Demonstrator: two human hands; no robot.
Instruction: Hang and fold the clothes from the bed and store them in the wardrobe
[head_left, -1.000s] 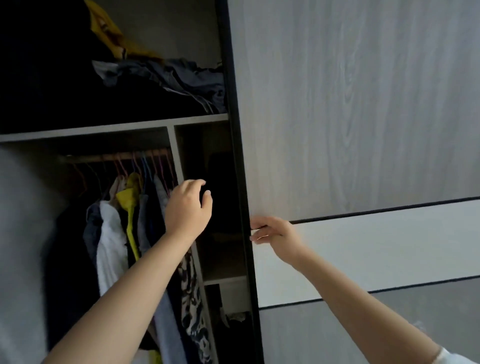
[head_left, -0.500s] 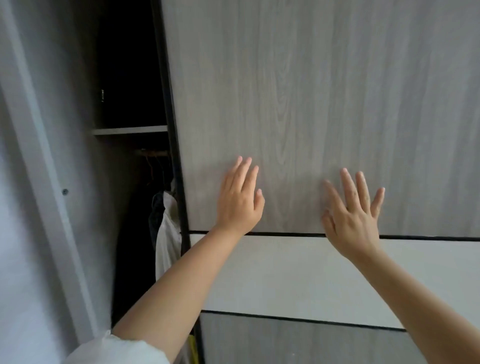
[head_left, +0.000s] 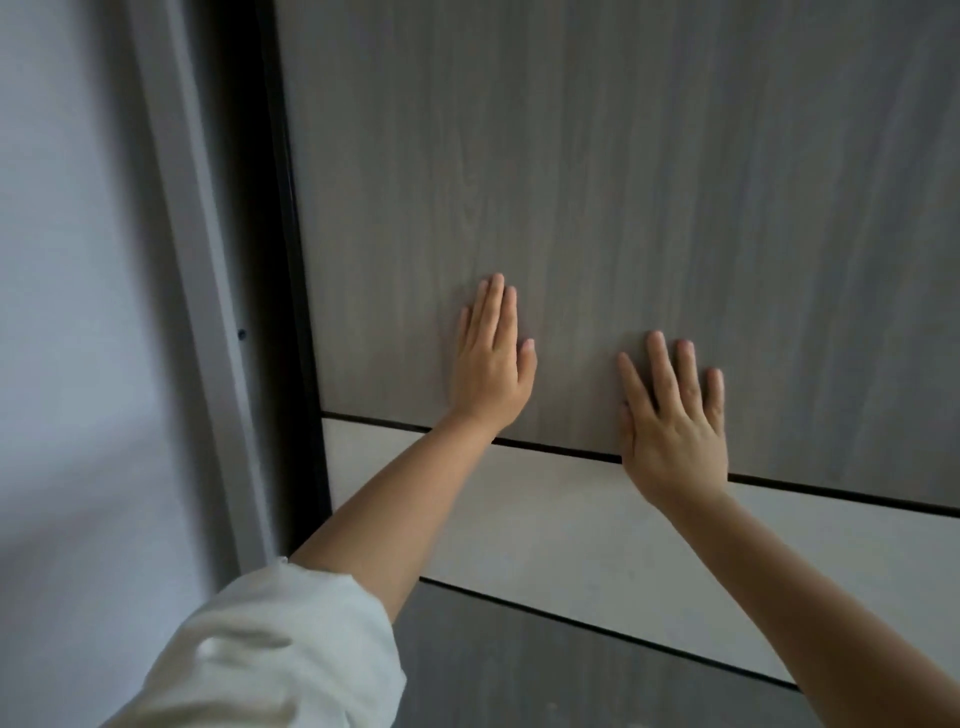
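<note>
grey wood-grain fills most of the view: the wardrobe door (head_left: 623, 182) now reaches almost to the pale wardrobe frame (head_left: 208, 312) on the left, with only a narrow dark gap (head_left: 260, 260) between them. half a second ago that gap was wider and showed a shelf, a rail and a few hanging clothes; a second ago the wardrobe stood well open with a row of garments on hangers and a heap of clothes on the upper shelf. none of the clothes show now, all of them hidden behind the door, and the bed is out of view.

both hands lie flat on the door with fingers straight, holding nothing. the left hand (head_left: 491, 364) presses the wood-grain panel with its fingers close together, pointing up, its wrist just above the thin black line (head_left: 571, 454) that divides the panels. the right hand (head_left: 675, 421) sits just beside it, a little lower, fingers spread, its heel crossing that black line onto the pale white band (head_left: 545, 519) below. a second ago the left hand was inside the wardrobe near the hangers and the right gripped the door's edge; since then both have come onto the door's face.

a white sleeve (head_left: 270, 649) covers the left upper arm at the bottom edge. a second black line separates the white band from a darker grey panel (head_left: 519, 675) beneath. a plain pale wall (head_left: 62, 260) lies left of the frame.
</note>
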